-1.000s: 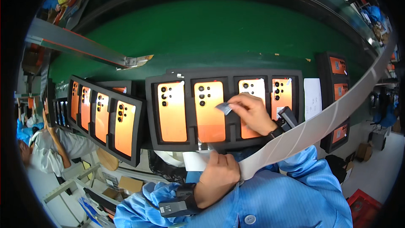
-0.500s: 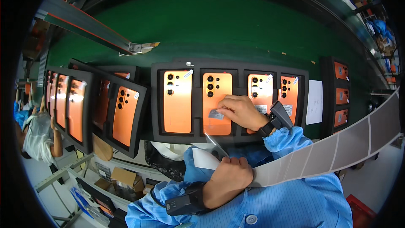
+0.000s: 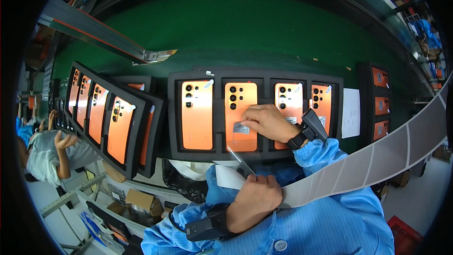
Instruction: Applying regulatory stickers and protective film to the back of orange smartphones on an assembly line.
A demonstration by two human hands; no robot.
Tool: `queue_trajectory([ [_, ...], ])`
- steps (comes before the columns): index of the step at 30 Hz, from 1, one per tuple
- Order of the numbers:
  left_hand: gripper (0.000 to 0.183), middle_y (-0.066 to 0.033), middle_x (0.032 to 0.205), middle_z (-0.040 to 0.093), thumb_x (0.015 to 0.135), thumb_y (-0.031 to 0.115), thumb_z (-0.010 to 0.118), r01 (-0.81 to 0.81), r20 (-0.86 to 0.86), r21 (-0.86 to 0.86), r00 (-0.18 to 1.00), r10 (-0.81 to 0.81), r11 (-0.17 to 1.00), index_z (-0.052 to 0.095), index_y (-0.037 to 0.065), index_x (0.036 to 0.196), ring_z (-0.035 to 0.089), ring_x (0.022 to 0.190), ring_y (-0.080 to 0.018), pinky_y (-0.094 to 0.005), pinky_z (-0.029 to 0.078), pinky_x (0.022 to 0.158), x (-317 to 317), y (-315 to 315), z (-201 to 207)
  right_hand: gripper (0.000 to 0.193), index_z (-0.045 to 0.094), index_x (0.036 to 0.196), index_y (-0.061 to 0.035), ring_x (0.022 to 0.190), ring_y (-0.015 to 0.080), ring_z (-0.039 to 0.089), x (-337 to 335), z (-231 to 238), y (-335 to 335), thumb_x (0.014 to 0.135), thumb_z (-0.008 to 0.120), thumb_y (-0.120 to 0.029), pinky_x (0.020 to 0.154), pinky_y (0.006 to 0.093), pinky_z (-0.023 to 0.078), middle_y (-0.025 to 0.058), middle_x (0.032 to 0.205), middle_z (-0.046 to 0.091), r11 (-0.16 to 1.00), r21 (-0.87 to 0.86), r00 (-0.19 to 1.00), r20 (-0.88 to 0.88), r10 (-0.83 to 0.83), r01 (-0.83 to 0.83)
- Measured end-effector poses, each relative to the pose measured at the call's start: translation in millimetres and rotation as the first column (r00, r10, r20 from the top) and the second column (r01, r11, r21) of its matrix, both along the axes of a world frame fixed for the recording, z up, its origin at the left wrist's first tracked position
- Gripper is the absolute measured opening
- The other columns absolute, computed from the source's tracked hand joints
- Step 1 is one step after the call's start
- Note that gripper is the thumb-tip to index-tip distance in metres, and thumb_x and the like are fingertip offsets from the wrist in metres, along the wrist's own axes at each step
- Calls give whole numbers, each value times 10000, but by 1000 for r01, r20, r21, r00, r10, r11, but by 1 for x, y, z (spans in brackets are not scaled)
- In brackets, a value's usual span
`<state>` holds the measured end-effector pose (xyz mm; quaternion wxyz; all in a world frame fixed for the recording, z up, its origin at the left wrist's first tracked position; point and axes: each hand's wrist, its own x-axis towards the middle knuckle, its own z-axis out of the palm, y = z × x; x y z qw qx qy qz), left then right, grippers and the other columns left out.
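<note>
In front of me a black foam tray (image 3: 218,113) holds several orange phones, camera side up. My right hand (image 3: 270,122) is over the second phone (image 3: 241,95) from the left, pinching the edge of a small grey printed label (image 3: 241,128) that lies against the phone's lower back. The two phones to the right carry similar labels partly behind my wrist. Closer to my body, my left hand (image 3: 257,202) is closed round a long strip of label backing (image 3: 358,174), which curves away to the right. A white end of the strip and a clear flap stick out beyond that fist. The leftmost phone (image 3: 197,123) has no grey label.
At the left, a tilted foam tray (image 3: 134,113) of orange phones overlaps others. A co-worker (image 3: 61,153) is beside it. Right of my tray lie a white paper sheet (image 3: 350,113) and another phone tray (image 3: 364,108). A metal post (image 3: 94,28) crosses the green bench (image 3: 212,28).
My right hand has shifted slightly, and the label now lies flatter on the phone. The tilted tray at the left has moved right over another tray; the co-worker's hand is now off it.
</note>
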<state>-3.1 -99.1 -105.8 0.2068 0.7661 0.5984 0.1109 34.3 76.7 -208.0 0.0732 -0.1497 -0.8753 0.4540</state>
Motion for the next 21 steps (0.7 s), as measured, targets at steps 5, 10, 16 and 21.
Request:
queue_trajectory([
  [5,112,-60,616,501,669,141,584,0,-4,-4,1000,0,1000,606,48,610,538,574,-178,-300,401,501,1,0,-1,136,627,827,-51,739,277,613,-1,1,1,816,616,-186,633,380,471,80,779,632,1000,3,1000,19,7,-7],
  [10,111,-62,610,500,669,136,584,7,-5,-6,1000,-7,1000,607,45,612,536,571,-178,-300,398,497,1,1,1,136,629,833,-47,740,282,613,-2,3,2,815,618,-181,643,383,472,84,780,633,1000,8,999,29,17,-17],
  [16,107,-63,609,499,668,131,584,6,-14,5,1000,-6,1000,611,42,616,535,570,-176,-297,399,500,2,0,-1,141,631,828,-45,744,284,613,-4,3,3,818,614,-185,650,385,473,87,780,633,1000,14,999,44,18,-19],
  [21,107,-62,610,499,669,126,584,12,-6,2,1000,-12,1000,611,37,616,537,572,-177,-297,403,505,1,1,0,139,630,824,-46,742,284,612,-4,2,3,819,604,-182,648,387,470,86,777,631,1000,10,998,58,26,-27],
])
